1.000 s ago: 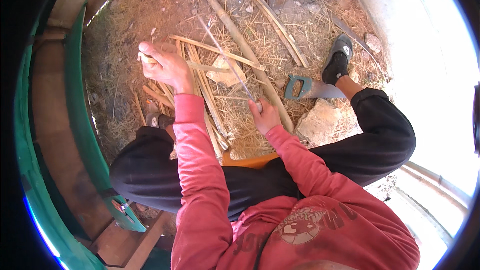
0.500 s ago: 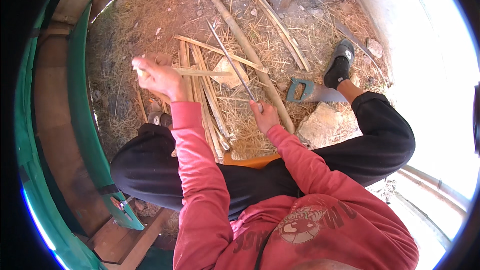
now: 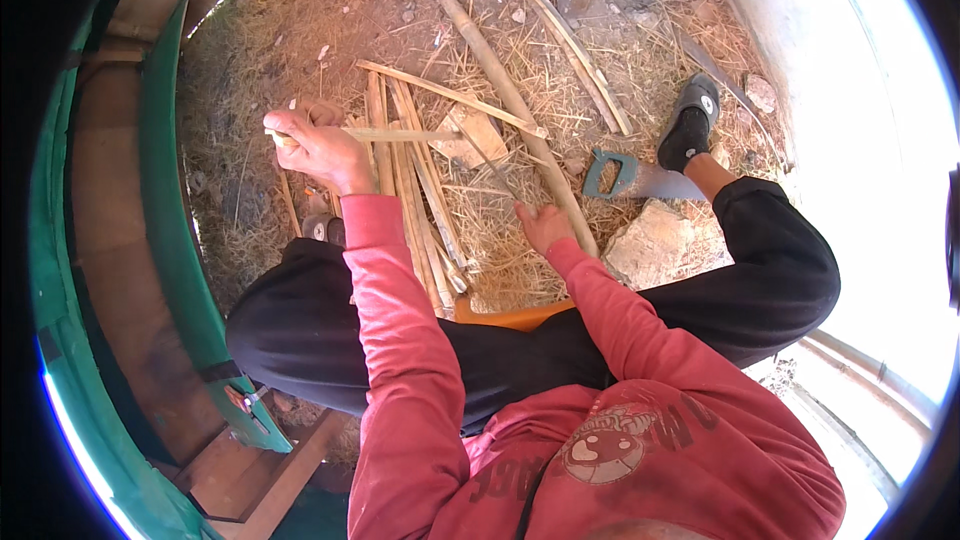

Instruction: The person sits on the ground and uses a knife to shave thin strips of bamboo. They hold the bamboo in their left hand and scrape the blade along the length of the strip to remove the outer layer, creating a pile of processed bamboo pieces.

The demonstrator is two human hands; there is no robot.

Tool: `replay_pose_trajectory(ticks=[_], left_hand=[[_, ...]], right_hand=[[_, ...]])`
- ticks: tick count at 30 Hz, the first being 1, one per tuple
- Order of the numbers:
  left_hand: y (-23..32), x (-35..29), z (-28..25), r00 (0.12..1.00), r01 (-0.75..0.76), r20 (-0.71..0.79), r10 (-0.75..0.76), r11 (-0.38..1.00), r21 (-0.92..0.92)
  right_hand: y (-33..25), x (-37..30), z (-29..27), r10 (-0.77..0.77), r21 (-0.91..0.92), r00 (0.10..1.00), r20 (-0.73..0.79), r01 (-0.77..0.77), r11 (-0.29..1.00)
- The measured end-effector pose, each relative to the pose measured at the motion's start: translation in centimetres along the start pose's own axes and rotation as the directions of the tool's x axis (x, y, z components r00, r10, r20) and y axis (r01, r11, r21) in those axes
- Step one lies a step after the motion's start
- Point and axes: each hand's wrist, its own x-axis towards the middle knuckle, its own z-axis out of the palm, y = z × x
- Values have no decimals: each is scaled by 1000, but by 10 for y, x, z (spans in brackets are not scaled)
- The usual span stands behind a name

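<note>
My left hand (image 3: pixel 318 148) is closed round one end of a pale split bamboo strip (image 3: pixel 405 135). The strip points to the right, its far end over a pale flat block (image 3: pixel 472 140) on the ground. In my closed right hand (image 3: pixel 547 228) is the grip of a long, narrow metal tool (image 3: pixel 490 162), which looks like a blade seen edge-on. It slants up and left, across the block and close to the strip's end; whether they touch I cannot tell. Several bamboo strips (image 3: pixel 428 190) lie in a pile between my legs.
A long round bamboo pole (image 3: pixel 505 90) lies beyond my right hand. To its right are a handsaw with a teal handle (image 3: pixel 612 176), a big pale stone (image 3: pixel 648 240) and more split lengths (image 3: pixel 578 55). A green-edged wooden structure (image 3: pixel 165 190) stands at the left.
The metal tool has swung down to the right, and my right hand has shifted slightly right and nearer me. My left hand keeps its hold on the strip almost unmoved. The whole view shifts slightly.
</note>
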Motion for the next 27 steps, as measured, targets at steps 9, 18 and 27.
replay_pose_trajectory(ticks=[9, 18, 27], left_hand=[[-17, -23, 2, 969, 119, -202, -139, 987, -107], [-1, -7, -2, 999, -22, -35, 21, 999, -36], [-7, 0, -12, 999, -32, 24, 34, 997, -65]], right_hand=[[-15, -7, -15, -45, 260, 993, -110, 72, 963], [-27, -7, -13, -80, 262, 997, -16, 81, 962], [-27, -12, -9, 30, 111, 999, -23, -27, 993]])
